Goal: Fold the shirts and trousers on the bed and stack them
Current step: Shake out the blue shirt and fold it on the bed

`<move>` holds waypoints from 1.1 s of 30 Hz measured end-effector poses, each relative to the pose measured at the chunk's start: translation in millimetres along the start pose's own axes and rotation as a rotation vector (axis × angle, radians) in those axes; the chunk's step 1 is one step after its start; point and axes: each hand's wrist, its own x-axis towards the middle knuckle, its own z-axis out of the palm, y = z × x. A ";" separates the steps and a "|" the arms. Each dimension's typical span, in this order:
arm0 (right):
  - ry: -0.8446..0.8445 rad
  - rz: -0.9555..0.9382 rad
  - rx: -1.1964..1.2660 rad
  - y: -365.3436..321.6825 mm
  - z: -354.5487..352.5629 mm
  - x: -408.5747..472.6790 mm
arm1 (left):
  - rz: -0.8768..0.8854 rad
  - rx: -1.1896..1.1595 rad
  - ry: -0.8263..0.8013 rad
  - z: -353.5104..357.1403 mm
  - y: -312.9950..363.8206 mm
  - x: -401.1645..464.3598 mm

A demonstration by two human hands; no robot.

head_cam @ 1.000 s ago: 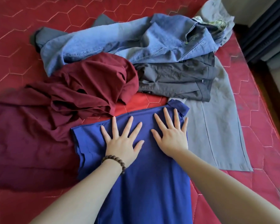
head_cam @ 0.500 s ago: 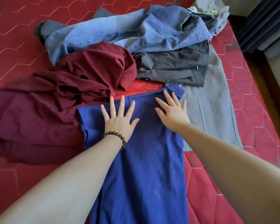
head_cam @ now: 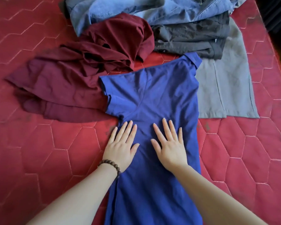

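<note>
- Left hand point(head_cam: 120, 147), with a bead bracelet point(head_cam: 109, 166) at the wrist, is lying flat with fingers straight, pressing the left edge of the blue shirt point(head_cam: 152, 98); it is grasping nothing.
- Right hand point(head_cam: 170, 147) is pressing flat on the same shirt's middle, fingers spread and released.
- Blue shirt is lying lengthwise on the red bed point(head_cam: 39, 151), folded narrow, collar far from the person.
- It is looking light, soft and floppy; I judge pinching it at the shoulders or the hem will be serving best.
- Counting left to right: one maroon shirt point(head_cam: 81, 75) crumpled, one blue shirt, one pair of jeans point(head_cam: 136, 10), one dark grey garment point(head_cam: 190, 38), one light grey garment point(head_cam: 225, 88) spread flat.
</note>
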 end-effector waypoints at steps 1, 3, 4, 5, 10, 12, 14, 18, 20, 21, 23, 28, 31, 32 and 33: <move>0.015 0.027 0.040 0.9 -3.7 -1.3 | -0.043 -0.019 0.015 -0.5 -0.7 -1.6; 0.081 0.030 0.062 0.4 -8.2 -12.0 | -0.119 -0.063 0.041 -0.6 0.3 -12.2; 0.109 0.006 0.053 -1.2 -8.9 -20.9 | -0.146 -0.077 0.046 0.3 2.1 -22.1; 0.124 -0.022 0.036 -4.4 -7.7 -31.8 | -0.162 -0.084 0.047 1.8 4.7 -34.9; 0.109 -0.094 -0.070 -34.5 15.0 -91.3 | -0.157 -0.074 0.002 15.0 27.4 -112.8; 0.080 -0.095 -0.093 -47.1 23.5 -111.7 | -0.137 -0.071 -0.011 17.6 29.9 -136.7; 0.054 -0.081 -0.104 -56.8 28.8 -130.6 | -0.121 -0.072 -0.003 18.3 28.1 -154.5; 0.024 0.007 -0.103 -74.3 31.5 -166.2 | -0.094 -0.120 0.058 11.9 27.9 -177.8; 0.050 0.019 -0.083 -87.3 32.5 -183.9 | -0.152 -0.177 0.083 6.1 30.2 -188.5; 0.066 0.006 -0.075 -94.4 33.5 -193.5 | -0.187 -0.210 0.062 2.8 31.7 -194.4; 0.109 -0.037 -0.052 -108.8 35.9 -213.3 | -0.269 -0.291 -0.064 -4.1 33.2 -204.6; 0.162 -0.035 -0.014 -141.4 41.3 -262.4 | -0.442 -0.359 -0.267 -2.3 42.8 -227.6; 0.082 -0.038 -0.024 -152.8 42.5 -280.9 | -0.544 -0.465 -0.195 -2.2 49.0 -239.5; 0.066 -0.031 -0.022 -155.7 41.8 -284.5 | -0.574 -0.514 -0.155 -2.2 49.9 -243.1; 0.058 -0.022 -0.014 -158.6 41.0 -287.4 | -0.596 -0.578 -0.122 -2.5 50.8 -246.7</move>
